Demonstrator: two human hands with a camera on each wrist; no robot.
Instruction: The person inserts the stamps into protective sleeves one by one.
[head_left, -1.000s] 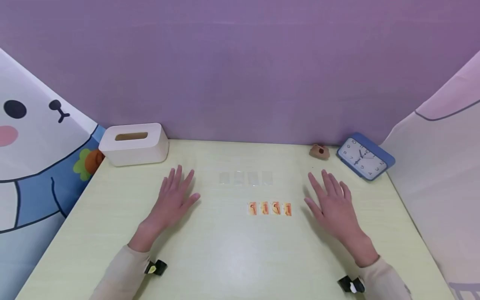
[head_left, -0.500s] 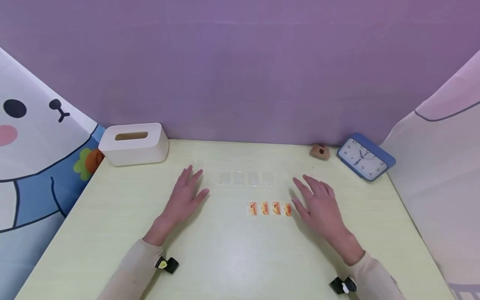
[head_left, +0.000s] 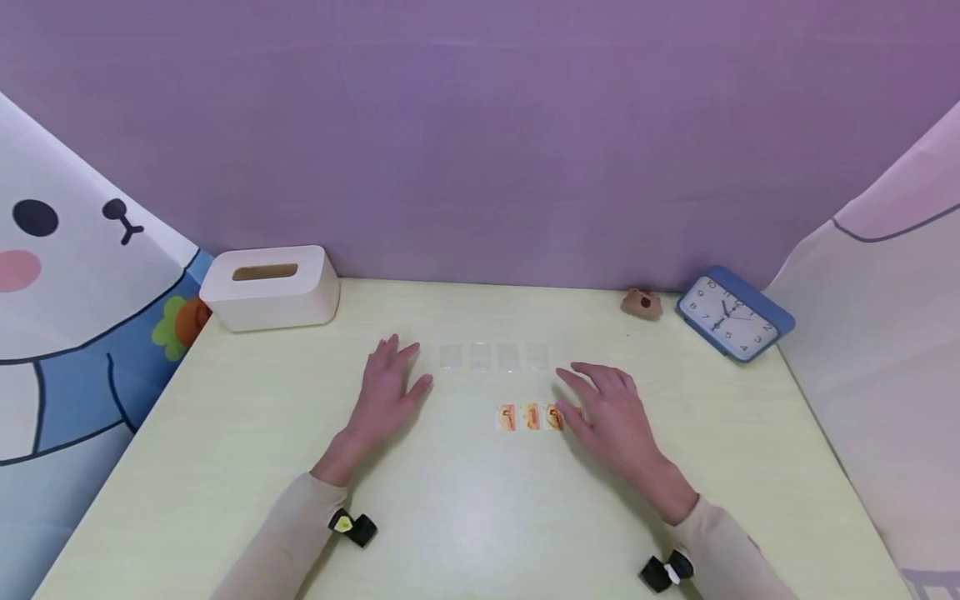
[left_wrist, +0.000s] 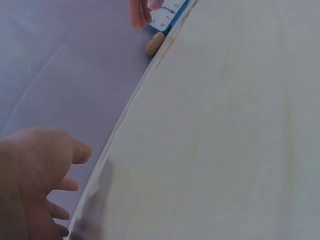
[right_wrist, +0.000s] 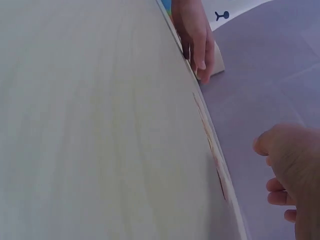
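Near the middle of the pale tabletop [head_left: 480, 517], four small orange-and-white picture cards [head_left: 532, 417] lie side by side in one row. Over the right end of this row is the right hand [head_left: 611, 412] of a person, and its thumb covers most of the last card. The fingers of this hand are bent a little, with a moderate gap between thumb and forefinger, and no held thing can be seen; whether the thumb touches a card, I cannot tell. Farther from the person, four transparent rectangles [head_left: 480, 357] form a second row, placed somewhat more to the left. Just beside the left end of that row is the left hand [head_left: 386, 392], its thumb wide from the fingers, with nothing held. Both sleeves [head_left: 273, 542] are beige, and a small black device [head_left: 363, 530] shows at each wrist. At the back left stands a white tissue box [head_left: 270, 300] with a long slot on top. At the back right, a small brown object [head_left: 642, 304] is beside a blue clock [head_left: 727, 317], which is turned at an angle. Behind the tabletop is a purple backdrop [head_left: 480, 150]
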